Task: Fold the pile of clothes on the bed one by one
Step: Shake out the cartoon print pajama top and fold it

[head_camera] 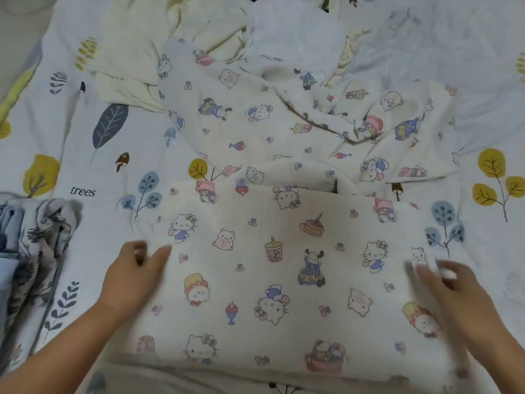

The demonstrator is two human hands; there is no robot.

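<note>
A cream garment printed with cartoon characters (284,268) lies spread flat on the bed in front of me. My left hand (133,274) rests at its left edge, fingers loosely bent, thumb on the fabric. At the right edge my right hand (449,288) touches the cloth with blurred fingers; whether it pinches the fabric is unclear. Behind it lies a second garment of the same print (284,123), crumpled, with a dark-piped collar. Further back sits a pile with a pale yellow garment (133,61) and a white one (295,35).
The bed sheet (85,155) is white with leaf and tree prints and the word "trees". A blue-grey floral cloth bundle (31,237) lies at the left edge. Bare sheet shows at the right (483,109).
</note>
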